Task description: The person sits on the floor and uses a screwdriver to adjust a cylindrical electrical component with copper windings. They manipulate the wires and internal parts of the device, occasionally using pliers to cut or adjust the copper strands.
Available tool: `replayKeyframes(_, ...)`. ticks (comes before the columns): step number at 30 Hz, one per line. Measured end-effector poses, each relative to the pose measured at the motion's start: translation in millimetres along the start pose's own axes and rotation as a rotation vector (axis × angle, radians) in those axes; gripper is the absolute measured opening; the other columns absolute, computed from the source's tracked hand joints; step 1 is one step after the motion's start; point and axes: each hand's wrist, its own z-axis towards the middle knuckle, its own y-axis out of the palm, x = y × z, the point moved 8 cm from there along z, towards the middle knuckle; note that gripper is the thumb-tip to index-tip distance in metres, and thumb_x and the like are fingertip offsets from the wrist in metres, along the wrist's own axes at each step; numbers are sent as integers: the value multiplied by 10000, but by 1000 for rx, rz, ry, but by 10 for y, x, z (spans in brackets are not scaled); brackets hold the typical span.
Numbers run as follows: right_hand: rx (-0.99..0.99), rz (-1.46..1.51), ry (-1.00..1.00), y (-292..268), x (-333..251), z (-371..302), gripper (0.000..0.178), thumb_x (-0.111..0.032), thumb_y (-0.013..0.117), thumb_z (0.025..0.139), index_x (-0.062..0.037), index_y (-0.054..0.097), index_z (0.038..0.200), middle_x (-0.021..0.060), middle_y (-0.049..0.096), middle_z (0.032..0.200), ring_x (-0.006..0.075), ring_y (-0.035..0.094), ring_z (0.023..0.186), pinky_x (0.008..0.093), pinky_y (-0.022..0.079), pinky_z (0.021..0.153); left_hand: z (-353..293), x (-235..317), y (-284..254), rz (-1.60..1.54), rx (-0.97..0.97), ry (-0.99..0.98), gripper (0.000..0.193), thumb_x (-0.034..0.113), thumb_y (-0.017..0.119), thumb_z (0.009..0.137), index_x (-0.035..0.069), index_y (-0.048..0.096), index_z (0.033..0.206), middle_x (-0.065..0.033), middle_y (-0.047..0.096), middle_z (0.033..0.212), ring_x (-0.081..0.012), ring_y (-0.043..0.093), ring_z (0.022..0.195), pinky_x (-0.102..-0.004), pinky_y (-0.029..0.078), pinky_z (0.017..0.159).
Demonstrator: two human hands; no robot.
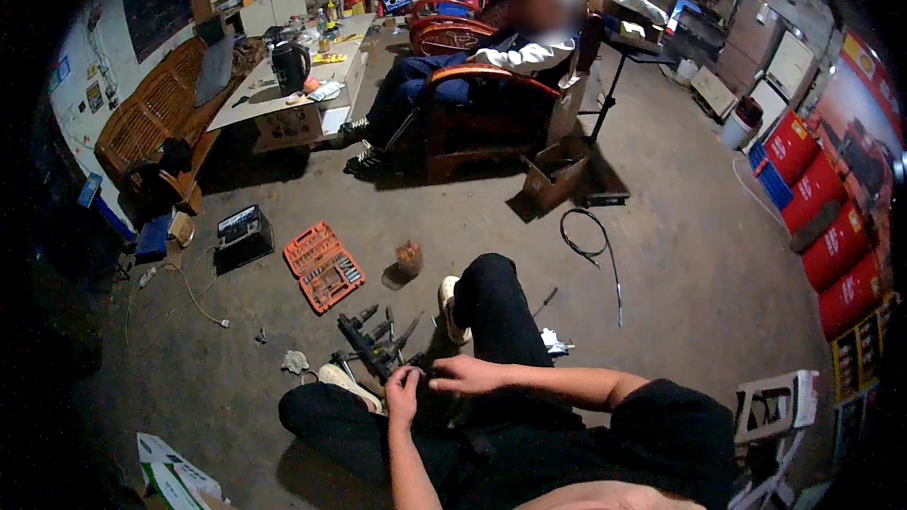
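On the floor between my feet lies a dark mechanical assembly [370,344] with several rod-like parts sticking out. My left hand [403,391] is at its near end, fingers pinched together; what they hold is small and dark, and I cannot make it out. Coming in from the right, my right hand [467,375] reaches to the same spot with fingers stretched and apart, nothing visible in them. An orange case of sockets [324,269] lies unfolded beyond the assembly. Beside it stands a small container [407,260] with brownish contents.
A black box-shaped unit [244,234] and a cable [179,291] lie to the left. A crumpled whitish rag [295,361] is near my left shoe. A black hose [599,250] curls at right. Another person sits in a wooden armchair [491,123] beside a low table [255,109].
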Motion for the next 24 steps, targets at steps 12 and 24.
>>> replayKeyframes(12, 542, -302, -309, -573, -70, 340, 495, -264, 575, 848, 46, 413, 1198, 207, 469, 1208, 332, 466, 1121, 384, 380, 947, -33, -316, -67, 122, 140, -42, 275, 228, 444, 928, -14, 545, 843, -44, 528, 708, -131, 467, 677, -291, 393, 658)
replayKeyframes(24, 80, 954, -179, -319, -19, 170, 344, -249, 464, 932, 20, 483, 1145, 21, 526, 871, 96, 501, 776, 231, 418, 707, -71, -277, 307, -21, -76, -6, 239, 258, 474, 903, 46, 557, 828, -28, 573, 774, -161, 532, 701, -257, 399, 655)
